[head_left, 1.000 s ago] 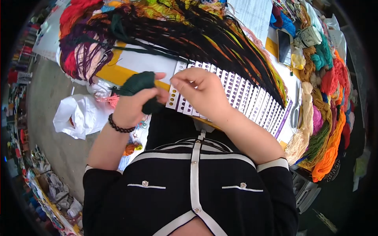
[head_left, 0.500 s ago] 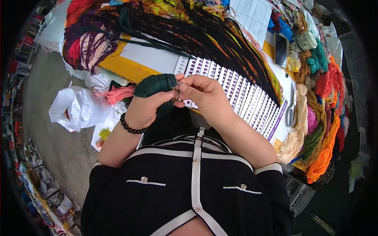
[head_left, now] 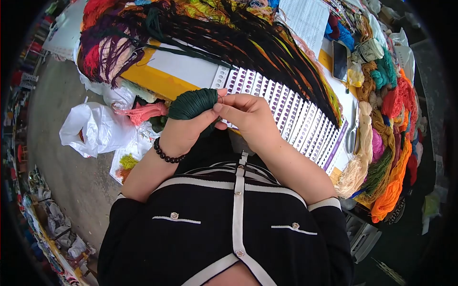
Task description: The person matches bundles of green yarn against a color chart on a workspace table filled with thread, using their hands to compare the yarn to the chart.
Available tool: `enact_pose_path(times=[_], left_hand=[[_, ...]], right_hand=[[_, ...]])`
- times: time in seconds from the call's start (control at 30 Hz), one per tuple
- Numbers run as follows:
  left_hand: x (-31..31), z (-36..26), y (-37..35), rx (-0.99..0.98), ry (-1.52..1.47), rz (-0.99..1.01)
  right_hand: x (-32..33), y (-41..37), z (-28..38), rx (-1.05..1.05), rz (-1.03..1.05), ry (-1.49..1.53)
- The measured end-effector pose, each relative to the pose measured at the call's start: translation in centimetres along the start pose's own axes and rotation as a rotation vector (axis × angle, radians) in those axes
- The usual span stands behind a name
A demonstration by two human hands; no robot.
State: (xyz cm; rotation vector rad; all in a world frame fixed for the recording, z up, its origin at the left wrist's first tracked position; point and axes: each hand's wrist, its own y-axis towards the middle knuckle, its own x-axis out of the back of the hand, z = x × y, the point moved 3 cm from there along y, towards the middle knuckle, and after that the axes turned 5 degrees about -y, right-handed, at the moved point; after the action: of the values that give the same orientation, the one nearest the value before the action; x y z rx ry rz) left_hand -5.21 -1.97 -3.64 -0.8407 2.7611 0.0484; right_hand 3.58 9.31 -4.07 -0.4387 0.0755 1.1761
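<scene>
A dark green skein of thread (head_left: pixel 193 104) is gripped in my left hand (head_left: pixel 191 127), looped over the fingers and bunched toward the thumb. My right hand (head_left: pixel 250 114) pinches at the skein's right end, thumb against forefinger, where a thin strand shows between the two hands. Both hands are close together in front of my chest, fingertips nearly touching. Just beyond them lies a white card with rows of punched holes and purple samples (head_left: pixel 267 93). Long black, orange and yellow threads (head_left: pixel 267 52) spread across the far part of that card.
A smartphone (head_left: pixel 339 59), scissors (head_left: pixel 352 136) and a cup (head_left: pixel 367 51) lie on the table's right side. Beyond them are piled colourful skeins (head_left: pixel 396 157). A printed sheet (head_left: pixel 303 24) is at the back. White plastic bags (head_left: pixel 93 128) stand at the left.
The skein and my left hand have shifted slightly right and turned a little. My right hand still pinches at the skein's end.
</scene>
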Motion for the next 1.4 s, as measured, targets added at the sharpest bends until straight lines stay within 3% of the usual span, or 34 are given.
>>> enact_pose_path(times=[0.37,0.6,0.67,0.8,0.87,0.9,0.97,1.0,1.07,1.1,1.17,1.33,1.4], left_hand=[[0.4,1.0,-0.2,0.104,-0.359,-0.071],[0.8,1.3,0.0,0.051,-0.297,-0.075],[0.8,1.2,0.0,0.019,-0.139,-0.088],[0.6,1.3,-0.1,0.048,-0.255,-0.096],[0.9,1.4,0.2,-0.025,-0.202,-0.17],[1.2,1.2,0.2,-0.025,-0.202,-0.17],[1.9,1.0,0.1,0.084,-0.534,-0.139],[1.9,1.0,0.1,0.083,-0.533,-0.138],[1.3,0.7,-0.1,0.022,-0.321,0.004],[0.8,0.9,-0.1,0.03,-0.328,-0.012],[0.6,1.8,0.1,-0.002,-0.254,-0.029],[0.1,1.2,-0.1,-0.012,-0.139,-0.036],[0.3,0.9,-0.3,0.133,-0.118,-0.017]], right_hand=[[0.0,0.1,-0.4,0.066,-0.026,0.01],[-0.1,0.1,-0.5,0.102,-0.037,0.036],[-0.2,0.1,-0.4,0.093,-0.029,0.015],[-0.1,0.2,-0.7,0.132,-0.025,-0.003],[0.2,0.5,-0.6,0.093,-0.064,0.327],[0.9,0.8,-0.7,0.092,-0.064,0.328],[2.0,1.2,-1.4,-0.012,0.15,0.734],[1.8,1.1,-1.2,-0.01,0.15,0.734],[1.3,0.9,-0.9,-0.082,0.035,0.375],[0.8,0.7,-0.8,-0.081,0.031,0.375],[0.1,0.5,-0.6,-0.031,0.028,0.103],[0.1,0.4,-0.7,-0.016,0.023,0.19],[-0.1,0.2,-0.5,-0.028,0.011,0.242]])
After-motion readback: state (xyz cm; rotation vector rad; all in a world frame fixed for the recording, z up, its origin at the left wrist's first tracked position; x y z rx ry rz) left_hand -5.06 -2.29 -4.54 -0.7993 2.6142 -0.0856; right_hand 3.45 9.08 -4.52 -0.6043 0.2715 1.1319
